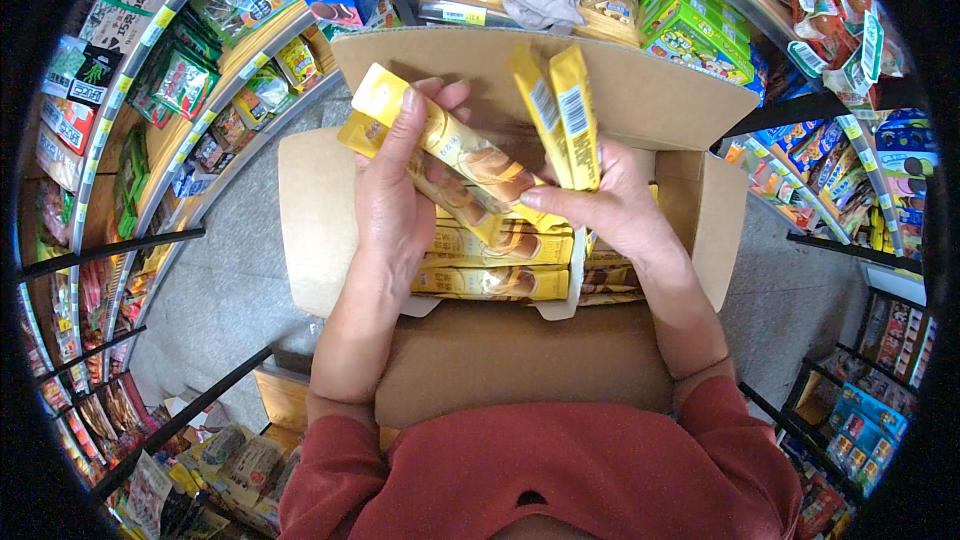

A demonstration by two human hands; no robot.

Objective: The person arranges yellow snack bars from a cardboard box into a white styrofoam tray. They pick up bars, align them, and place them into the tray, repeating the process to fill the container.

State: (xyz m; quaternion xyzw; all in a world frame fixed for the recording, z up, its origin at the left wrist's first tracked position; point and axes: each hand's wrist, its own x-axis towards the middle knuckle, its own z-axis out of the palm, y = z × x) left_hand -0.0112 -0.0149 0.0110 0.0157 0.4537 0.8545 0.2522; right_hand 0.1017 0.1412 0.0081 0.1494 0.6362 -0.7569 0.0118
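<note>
My left hand is closed around a couple of long yellow sachets, which slant down to the right with a drink cup printed on the front. In my right hand are two more yellow stick sachets, standing up and showing barcodes. My right thumb touches the lower end of the left hand's sachets. Beneath both hands an open cardboard box holds rows of the same yellow sachets. White card divides the rows. My hands cover part of the box's contents.
Curved shelves of packaged snacks run along the left. More snacks hang and stand at the right. Ahead, beyond the raised box flap, a grey cloth lies on a shelf beside green boxes. Grey floor shows either side.
</note>
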